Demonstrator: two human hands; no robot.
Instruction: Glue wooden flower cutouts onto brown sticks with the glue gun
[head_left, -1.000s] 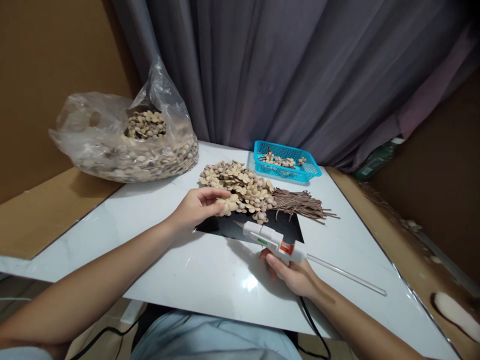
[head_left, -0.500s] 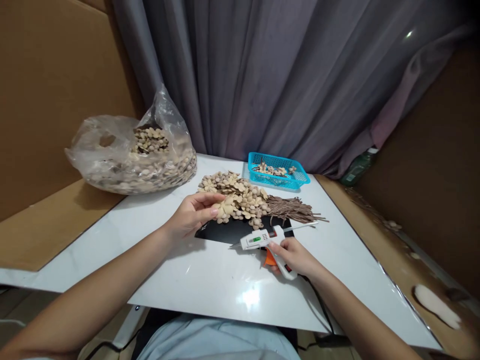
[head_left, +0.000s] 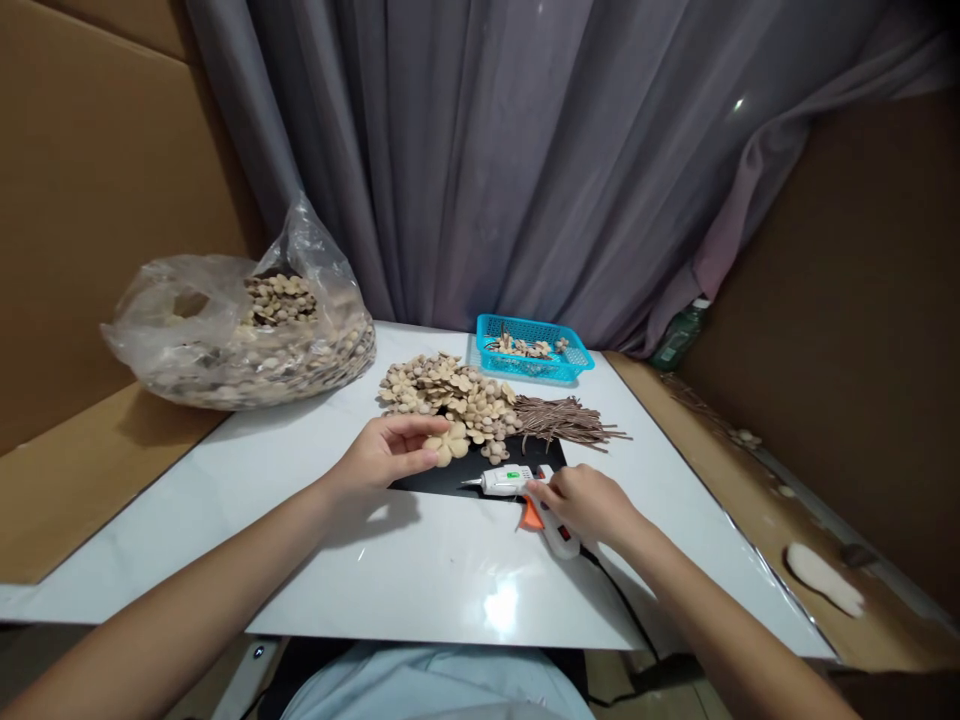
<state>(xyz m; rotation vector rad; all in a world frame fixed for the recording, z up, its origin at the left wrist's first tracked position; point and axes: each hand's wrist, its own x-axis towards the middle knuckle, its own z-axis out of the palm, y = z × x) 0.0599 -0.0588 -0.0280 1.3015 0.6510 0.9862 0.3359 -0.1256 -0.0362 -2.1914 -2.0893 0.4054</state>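
Flower of flat cream petals [head_left: 452, 446], no stem visible, sits pinched in the left hand [head_left: 375, 455] near a big beige flower heap [head_left: 450, 385], the right hand [head_left: 592, 500] closed around a white plastic glue gun [head_left: 504, 481], few pieces filling the blue mesh plastic basket [head_left: 534, 374].

On my feed I saw a cream flower [head_left: 448, 443], its rounded petals spread and its face turned roughly toward my camera, held up well back from the near edge of the bench [head_left: 360, 580]. To its right and nearer that edge, the white glue gun [head_left: 514, 481] lay about level in its grip, thin nozzle pointing left, orange trigger underneath, handle slanting down toward the near edge.
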